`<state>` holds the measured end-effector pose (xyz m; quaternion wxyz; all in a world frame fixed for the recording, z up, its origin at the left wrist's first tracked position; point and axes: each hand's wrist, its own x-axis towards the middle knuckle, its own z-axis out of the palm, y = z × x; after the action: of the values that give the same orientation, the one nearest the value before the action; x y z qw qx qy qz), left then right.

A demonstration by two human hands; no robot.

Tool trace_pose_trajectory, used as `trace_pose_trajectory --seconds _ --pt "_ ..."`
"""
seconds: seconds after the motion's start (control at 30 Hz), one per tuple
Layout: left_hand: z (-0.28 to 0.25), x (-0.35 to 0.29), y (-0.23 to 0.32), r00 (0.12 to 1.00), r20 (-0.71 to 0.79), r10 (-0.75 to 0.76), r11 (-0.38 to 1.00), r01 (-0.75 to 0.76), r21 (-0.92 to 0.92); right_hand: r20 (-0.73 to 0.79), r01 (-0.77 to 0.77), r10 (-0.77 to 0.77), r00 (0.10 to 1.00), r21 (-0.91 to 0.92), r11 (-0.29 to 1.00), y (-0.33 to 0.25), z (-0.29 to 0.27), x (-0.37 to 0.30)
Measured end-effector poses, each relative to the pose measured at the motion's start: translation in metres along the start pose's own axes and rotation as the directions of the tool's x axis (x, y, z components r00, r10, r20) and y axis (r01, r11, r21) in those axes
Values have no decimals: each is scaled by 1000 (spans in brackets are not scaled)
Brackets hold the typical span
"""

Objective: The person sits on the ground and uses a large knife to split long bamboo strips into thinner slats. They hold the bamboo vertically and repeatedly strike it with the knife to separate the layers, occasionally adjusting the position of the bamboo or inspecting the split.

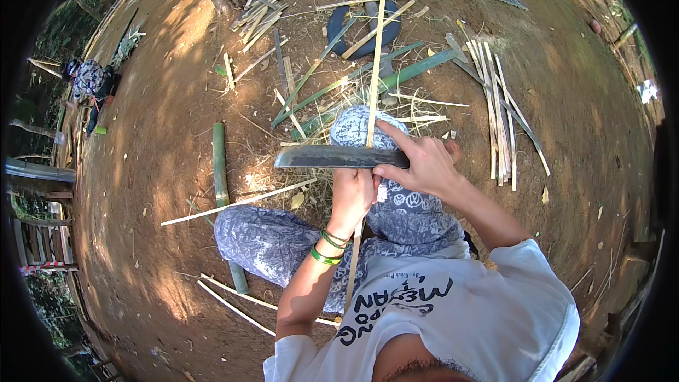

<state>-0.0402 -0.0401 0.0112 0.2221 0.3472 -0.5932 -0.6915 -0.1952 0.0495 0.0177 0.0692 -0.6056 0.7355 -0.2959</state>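
A long pale bamboo strip (378, 64) runs away from me, from my lap over my raised knee. My left hand (353, 194) is closed round it, just on the near side of a broad blade. That machete (332, 156) lies crosswise over the strip, its dark blade pointing left. My right hand (426, 164) is closed at the blade's right end, thumb on the blade and index finger stretched toward the strip. The handle is mostly hidden by that hand. Fine shavings (339, 95) lie on the ground beyond my knee.
Split bamboo strips (498, 120) lie in a bundle at right; more pieces (262, 18) lie far left. A black tyre-like ring (334, 25) and green bamboo lengths (417, 71) lie ahead. A green bamboo pole (220, 163) rests left of my knee. Another person (90, 81) is at far left.
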Motion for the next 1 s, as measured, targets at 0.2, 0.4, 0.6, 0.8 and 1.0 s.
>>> trace_pose_trajectory --seconds 0.2,0.4,0.6,0.8,1.0 --pt "1 -3 -14 1000 18 24 998 -26 65 31 -41 43 999 -71 997 3 6 5" --pt "-1 -2 -24 996 -8 84 991 -83 101 45 -46 50 998 -89 995 3 6 6" --pt "-3 -5 -28 998 -11 57 996 -56 72 28 -57 60 998 -92 994 4 11 4" --pt "-6 -12 -22 998 -30 -46 996 48 74 36 -63 66 997 -88 994 5 14 1" --pt "-10 -21 -22 999 -27 -32 994 35 103 -17 -52 51 999 -82 995 10 25 0"
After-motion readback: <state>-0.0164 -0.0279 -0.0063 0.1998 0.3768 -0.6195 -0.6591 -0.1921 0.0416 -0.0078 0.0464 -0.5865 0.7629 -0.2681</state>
